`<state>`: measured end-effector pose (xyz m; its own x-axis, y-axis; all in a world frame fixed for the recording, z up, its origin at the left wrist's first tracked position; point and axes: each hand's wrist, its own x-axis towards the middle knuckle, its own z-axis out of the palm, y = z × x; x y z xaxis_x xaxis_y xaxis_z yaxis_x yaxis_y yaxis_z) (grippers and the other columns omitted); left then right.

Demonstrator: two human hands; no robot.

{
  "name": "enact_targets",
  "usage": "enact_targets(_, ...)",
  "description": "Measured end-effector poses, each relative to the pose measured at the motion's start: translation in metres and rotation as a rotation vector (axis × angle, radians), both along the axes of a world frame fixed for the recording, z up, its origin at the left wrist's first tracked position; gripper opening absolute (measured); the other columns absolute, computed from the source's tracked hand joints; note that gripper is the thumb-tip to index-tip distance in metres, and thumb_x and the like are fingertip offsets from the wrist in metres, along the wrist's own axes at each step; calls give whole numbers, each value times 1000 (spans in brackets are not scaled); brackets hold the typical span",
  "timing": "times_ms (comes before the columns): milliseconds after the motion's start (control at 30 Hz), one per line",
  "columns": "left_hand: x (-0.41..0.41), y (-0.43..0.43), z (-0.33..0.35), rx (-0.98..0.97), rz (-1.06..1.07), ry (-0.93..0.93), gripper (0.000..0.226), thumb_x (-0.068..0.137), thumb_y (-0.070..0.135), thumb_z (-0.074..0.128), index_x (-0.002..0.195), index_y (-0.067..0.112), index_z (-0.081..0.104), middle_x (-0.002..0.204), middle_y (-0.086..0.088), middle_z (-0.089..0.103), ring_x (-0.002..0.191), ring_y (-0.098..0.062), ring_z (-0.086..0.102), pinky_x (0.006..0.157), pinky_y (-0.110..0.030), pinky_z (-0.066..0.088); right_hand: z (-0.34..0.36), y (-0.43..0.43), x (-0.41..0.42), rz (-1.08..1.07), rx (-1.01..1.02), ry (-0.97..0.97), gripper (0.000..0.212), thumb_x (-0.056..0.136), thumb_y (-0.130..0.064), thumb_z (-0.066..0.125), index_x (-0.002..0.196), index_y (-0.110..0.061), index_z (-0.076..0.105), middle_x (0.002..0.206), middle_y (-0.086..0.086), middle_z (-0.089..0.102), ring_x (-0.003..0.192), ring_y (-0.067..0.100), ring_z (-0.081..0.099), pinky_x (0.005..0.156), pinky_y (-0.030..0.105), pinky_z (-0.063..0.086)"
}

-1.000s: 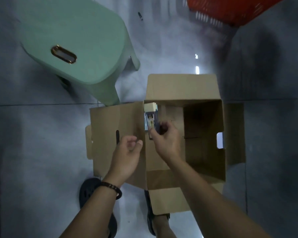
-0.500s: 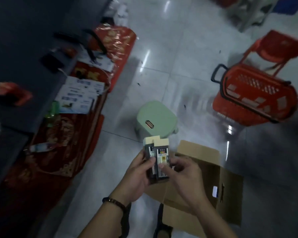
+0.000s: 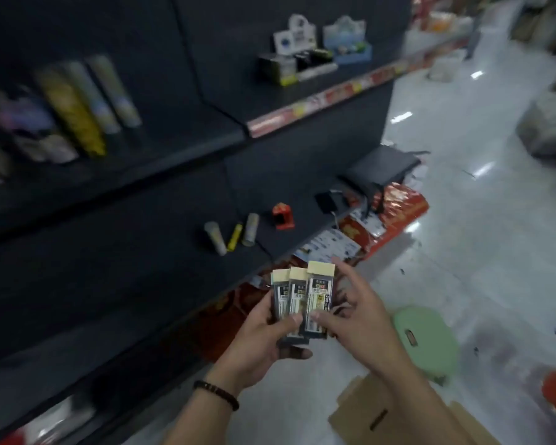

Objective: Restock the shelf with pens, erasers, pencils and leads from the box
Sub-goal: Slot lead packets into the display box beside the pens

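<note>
Left grip (image 3: 260, 345) grasps three fanned lead packs (image 3: 302, 300) from below. Right grip (image 3: 360, 319) pinches the rightmost one, thumb in front. Packs are near the shelf (image 3: 126, 284) front edge.

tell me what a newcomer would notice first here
A fan of lead packs, pale caps up, sits at centre frame, gripped by the left hand and pinched by the right hand. Behind them runs a dark shelf with a few loose tubes lying on its lower level. A green stool stands on the pale floor at right, beyond a cardboard box.
</note>
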<state>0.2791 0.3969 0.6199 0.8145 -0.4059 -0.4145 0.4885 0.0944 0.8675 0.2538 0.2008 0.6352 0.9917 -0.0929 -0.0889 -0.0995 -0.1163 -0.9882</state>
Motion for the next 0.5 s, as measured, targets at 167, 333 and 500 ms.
enact_targets(167,-12,153,53,-35,262,-92,39,102,10,65,138,23,61,127,-14,75,103,-37,76,67,-42,62,57,158,34,225,-70,-162,94,79,-6,92,147,-54,49,94,2,78,69,14,72,64,27,59)
enact_targets(333,-26,308,85,-26,460,-224,37,100,9,67,134,23,62,124,-14,75,102,-38,76,70,-46,64,89,319,66,369,-44,-268,68,79,-3,91,130,-38,63,96,6,78,75,23,76,61,36,63)
enact_targets(500,-43,428,107,-34,654,-266,31,99,14,71,127,28,70,126,-15,73,110,-40,74,79,-53,63,125,450,87,506,19,-277,43,89,-5,84,117,-32,66,81,11,74,54,24,68,48,37,54)
